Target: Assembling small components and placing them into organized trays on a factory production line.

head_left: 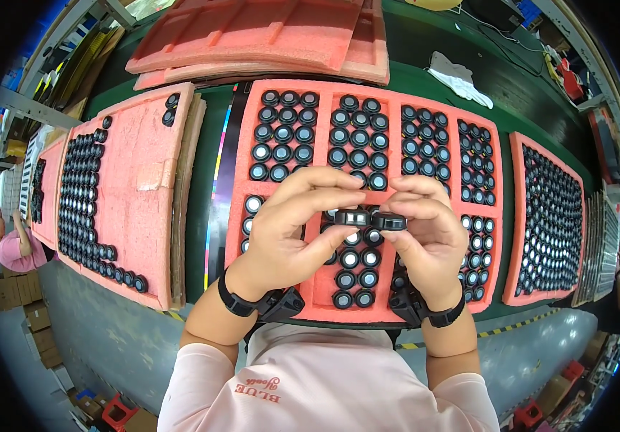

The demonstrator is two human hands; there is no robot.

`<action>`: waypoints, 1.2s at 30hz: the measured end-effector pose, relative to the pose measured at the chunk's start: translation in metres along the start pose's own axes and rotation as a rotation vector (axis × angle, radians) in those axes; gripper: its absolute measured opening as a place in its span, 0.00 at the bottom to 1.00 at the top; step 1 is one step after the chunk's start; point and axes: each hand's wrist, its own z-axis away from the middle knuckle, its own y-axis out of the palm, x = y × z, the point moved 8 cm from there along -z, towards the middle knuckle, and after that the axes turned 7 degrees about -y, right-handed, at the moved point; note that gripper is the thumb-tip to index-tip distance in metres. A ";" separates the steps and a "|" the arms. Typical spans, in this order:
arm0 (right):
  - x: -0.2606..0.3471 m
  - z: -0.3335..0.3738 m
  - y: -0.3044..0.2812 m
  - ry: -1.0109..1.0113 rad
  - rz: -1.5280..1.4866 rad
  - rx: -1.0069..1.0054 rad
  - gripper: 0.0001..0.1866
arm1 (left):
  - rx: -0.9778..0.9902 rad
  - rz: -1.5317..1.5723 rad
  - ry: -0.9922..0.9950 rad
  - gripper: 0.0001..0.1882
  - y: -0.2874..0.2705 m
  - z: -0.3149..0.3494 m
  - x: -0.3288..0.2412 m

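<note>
Both hands are raised over a pink foam tray (324,108), whose compartments hold rows of small black round parts with pale centres. Pinched between the thumb and fingers of my left hand (281,234) is a small black round part (353,217), turned edge-on with pale spots on its side. My right hand (432,237) grips a second black round part (390,221) in the same way. The two parts are side by side, almost touching. My hands hide some of the middle of the tray. A black strap with a small device is on each wrist.
On the left lies a pink foam board (133,158) with similar parts lined up; another filled foam tray (517,173) is on the right. Pink foam trays (266,36) are stacked at the back, near a white cloth (461,83). A person (18,245) works at far left.
</note>
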 end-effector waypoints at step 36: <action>0.006 -0.003 0.007 -0.072 0.123 0.080 0.19 | 0.085 0.032 -0.010 0.16 0.008 0.003 0.007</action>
